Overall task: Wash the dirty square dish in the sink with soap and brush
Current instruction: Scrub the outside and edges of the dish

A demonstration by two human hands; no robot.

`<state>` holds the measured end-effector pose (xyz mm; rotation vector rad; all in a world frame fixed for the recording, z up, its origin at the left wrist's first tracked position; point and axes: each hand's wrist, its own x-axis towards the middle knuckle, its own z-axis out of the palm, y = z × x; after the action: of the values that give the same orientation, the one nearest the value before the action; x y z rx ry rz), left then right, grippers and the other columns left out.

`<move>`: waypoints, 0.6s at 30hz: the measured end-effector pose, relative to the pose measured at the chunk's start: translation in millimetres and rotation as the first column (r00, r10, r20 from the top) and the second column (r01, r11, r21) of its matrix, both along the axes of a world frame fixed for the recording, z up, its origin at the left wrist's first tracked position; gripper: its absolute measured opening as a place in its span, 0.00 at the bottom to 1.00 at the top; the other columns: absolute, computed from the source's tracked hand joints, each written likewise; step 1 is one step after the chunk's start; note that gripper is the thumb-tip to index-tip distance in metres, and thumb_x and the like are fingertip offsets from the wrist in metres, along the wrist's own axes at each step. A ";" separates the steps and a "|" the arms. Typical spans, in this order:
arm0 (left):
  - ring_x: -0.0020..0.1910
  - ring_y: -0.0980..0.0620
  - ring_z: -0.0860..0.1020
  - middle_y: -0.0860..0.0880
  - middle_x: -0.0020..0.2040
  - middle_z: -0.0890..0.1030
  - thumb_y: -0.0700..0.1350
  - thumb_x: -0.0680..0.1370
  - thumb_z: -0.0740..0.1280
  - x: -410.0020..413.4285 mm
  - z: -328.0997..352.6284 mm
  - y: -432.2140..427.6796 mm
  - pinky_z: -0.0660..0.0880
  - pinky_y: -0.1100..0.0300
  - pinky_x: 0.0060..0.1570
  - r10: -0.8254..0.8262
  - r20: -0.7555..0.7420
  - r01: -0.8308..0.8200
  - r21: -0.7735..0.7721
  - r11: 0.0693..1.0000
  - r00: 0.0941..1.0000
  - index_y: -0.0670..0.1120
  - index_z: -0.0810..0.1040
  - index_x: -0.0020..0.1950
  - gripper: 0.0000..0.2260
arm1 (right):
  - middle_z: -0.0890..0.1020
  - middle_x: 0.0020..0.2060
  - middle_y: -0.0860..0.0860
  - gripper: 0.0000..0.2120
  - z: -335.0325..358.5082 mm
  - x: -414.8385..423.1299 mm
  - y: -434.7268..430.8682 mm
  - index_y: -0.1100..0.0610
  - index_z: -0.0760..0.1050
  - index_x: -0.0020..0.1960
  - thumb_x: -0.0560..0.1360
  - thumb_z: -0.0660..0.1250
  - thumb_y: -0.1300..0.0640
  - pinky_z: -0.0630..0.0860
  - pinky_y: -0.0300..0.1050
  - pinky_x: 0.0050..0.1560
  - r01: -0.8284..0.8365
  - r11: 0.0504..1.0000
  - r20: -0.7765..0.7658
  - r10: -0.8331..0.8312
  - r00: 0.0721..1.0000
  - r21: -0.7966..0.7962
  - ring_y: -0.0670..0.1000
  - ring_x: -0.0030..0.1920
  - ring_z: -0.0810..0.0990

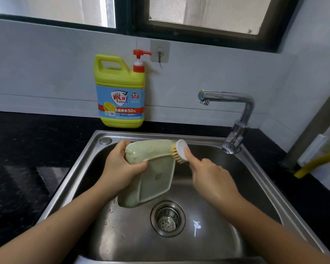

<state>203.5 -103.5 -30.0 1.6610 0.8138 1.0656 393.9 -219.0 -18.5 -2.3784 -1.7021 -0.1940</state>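
Dish: square green dish (152, 180), tilted on edge over the sink (255, 168), brown smears near its top left corner.
Left hand: left hand (120, 164) clamps that corner, thumb on the back.
Right hand: right hand (211, 178) curled around the brush (180, 151), forefinger along its white back.
Brush: bristles touch the dish's upper right rim.
Soap: soap bottle (120, 92) stands beyond the left hand.
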 end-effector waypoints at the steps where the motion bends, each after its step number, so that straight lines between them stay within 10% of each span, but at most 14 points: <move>1: 0.44 0.46 0.80 0.45 0.44 0.80 0.52 0.55 0.73 0.3 0.3 -0.9 0.79 0.48 0.44 -0.002 -0.001 0.002 0.003 1.000 1.000 0.48 0.72 0.45 0.22 | 0.69 0.40 0.51 0.27 1.0 6.9 1.8 0.40 0.46 0.76 0.82 0.52 0.54 0.68 0.47 0.39 0.026 1.000 -0.018 -0.026 0.999 -0.017 0.55 0.38 0.73; 7: 0.38 0.52 0.77 0.47 0.40 0.78 0.51 0.57 0.73 5.0 0.2 -2.1 0.76 0.56 0.37 -0.072 -0.125 0.082 0.080 0.993 0.990 0.45 0.71 0.43 0.21 | 0.72 0.44 0.47 0.30 19.7 6.5 3.0 0.32 0.49 0.73 0.78 0.61 0.45 0.75 0.47 0.44 -0.145 0.989 -0.178 0.150 0.973 0.043 0.50 0.43 0.75; 13: 0.31 0.59 0.72 0.52 0.34 0.76 0.52 0.56 0.71 8.0 -2.4 -7.9 0.70 0.65 0.31 -0.157 -0.180 0.185 0.152 0.971 0.971 0.46 0.71 0.41 0.19 | 0.72 0.65 0.44 0.50 28.3 -10.3 28.8 0.38 0.50 0.76 0.64 0.78 0.53 0.73 0.44 0.60 -0.346 0.933 -0.594 0.334 0.732 0.098 0.46 0.62 0.73; 18: 0.41 0.62 0.78 0.54 0.41 0.78 0.39 0.63 0.77 8.3 -1.0 -11.4 0.74 0.70 0.37 -0.233 -0.233 0.286 0.229 0.931 0.944 0.53 0.72 0.45 0.19 | 0.79 0.54 0.43 0.33 23.8 -5.1 37.8 0.45 0.74 0.62 0.59 0.79 0.52 0.77 0.51 0.55 -0.375 0.926 -0.595 0.325 0.735 0.042 0.45 0.54 0.78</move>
<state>211.7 -114.8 -31.0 2.0629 0.5741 0.8522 388.7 -181.1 5.3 -1.8085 -1.7875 0.6332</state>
